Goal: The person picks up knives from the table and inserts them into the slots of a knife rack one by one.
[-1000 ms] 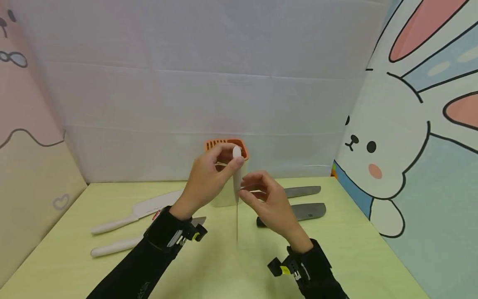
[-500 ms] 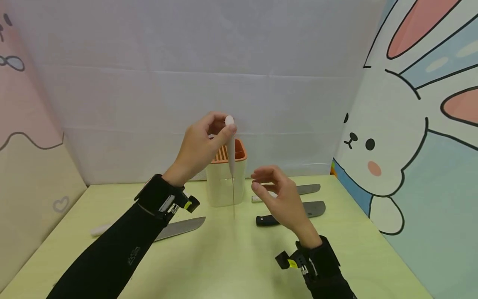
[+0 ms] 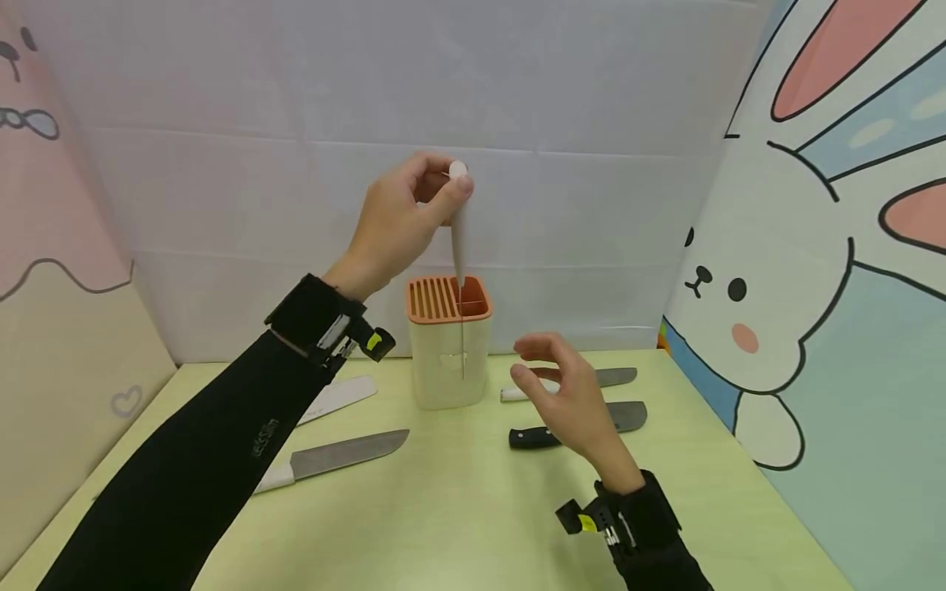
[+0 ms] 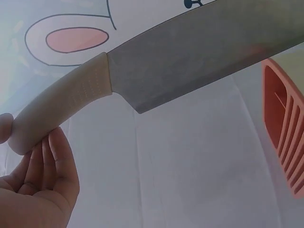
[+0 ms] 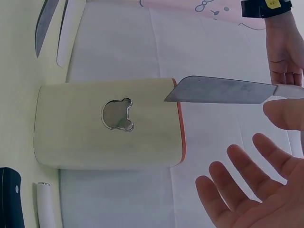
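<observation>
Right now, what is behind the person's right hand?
In the head view, the ends of a black-handled knife and a white-handled knife show behind the right hand; it covers their middles.

Forward and downward from head height, the pale yellow-green table (image 3: pixel 414 525) is viewed with the creased white backdrop (image 3: pixel 310 98) behind it. The left-wrist view is taken close beside the pale-handled steel knife (image 4: pixel 161 66) and is faced toward the white-and-pink rabbit drawing (image 4: pixel 142 16). The right-wrist view is turned on its side, with the table along its left edge, and is set farther from the knife. The cream holder with an orange slotted top (image 3: pixel 434 369) is shared by all three, only that top being caught in the left-wrist view.
</observation>
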{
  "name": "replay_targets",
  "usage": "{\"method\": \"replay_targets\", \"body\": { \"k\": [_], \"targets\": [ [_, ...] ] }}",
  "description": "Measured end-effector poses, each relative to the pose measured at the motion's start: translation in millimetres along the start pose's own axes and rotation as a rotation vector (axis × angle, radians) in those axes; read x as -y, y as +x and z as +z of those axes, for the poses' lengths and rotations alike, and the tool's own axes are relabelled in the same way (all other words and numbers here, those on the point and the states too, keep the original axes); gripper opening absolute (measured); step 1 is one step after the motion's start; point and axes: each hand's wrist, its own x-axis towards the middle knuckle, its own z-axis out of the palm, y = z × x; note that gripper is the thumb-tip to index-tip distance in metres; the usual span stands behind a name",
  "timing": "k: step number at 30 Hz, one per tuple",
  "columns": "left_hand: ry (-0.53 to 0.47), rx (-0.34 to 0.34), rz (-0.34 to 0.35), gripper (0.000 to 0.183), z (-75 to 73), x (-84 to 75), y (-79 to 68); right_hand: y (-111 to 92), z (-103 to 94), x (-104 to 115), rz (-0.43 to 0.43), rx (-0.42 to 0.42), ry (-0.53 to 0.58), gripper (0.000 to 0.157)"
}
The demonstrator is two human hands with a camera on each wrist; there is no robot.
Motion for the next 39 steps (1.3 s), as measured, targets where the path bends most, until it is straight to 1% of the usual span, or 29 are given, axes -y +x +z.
{"method": "replay_targets", "body": {
  "k": [4,9,15,20,25,31,35,38,39],
  "targets": [
    [-0.006,-0.001,-0.025,0.028,-1.2,-1.3,8.8,-0.8,-0.8,-15.9,-0.009,0.020,-0.095,0.031],
    [-0.011,-0.007,-0.047,0.029,-3.5,0.4,17.5,-1.4,-3.3,-23.0,-0.031,0.037,-0.186,0.035],
    [-0.015,-0.022,-0.066,0.029,-8.4,2.1,24.5,-1.5,-2.4,-24.8,-0.028,0.052,-0.219,0.036],
    [-0.017,-0.045,-0.046,0.028,-12.1,0.8,31.9,-1.4,-1.1,-24.6,-0.024,0.053,-0.225,0.037],
    [-0.029,-0.058,-0.035,0.027,-15.0,-1.1,40.4,-0.3,-0.4,-24.2,-0.010,0.070,-0.231,0.039],
    [-0.018,-0.064,-0.035,0.025,-13.9,-0.9,46.5,-2.4,-2.7,-29.2,0.022,0.104,-0.241,0.041],
    [0.014,-0.061,-0.030,0.027,-11.7,21.9,58.7,-6.2,-5.3,-34.3,0.057,0.138,-0.258,0.043],
    [0.035,-0.054,-0.015,0.029,-9.9,40.8,67.1,-10.2,-8.4,-39.1,0.065,0.159,-0.287,0.045],
    [0.039,-0.050,-0.012,0.029,-9.0,42.4,67.2,-11.9,-10.0,-40.8,0.063,0.164,-0.293,0.045]
  ]
}}
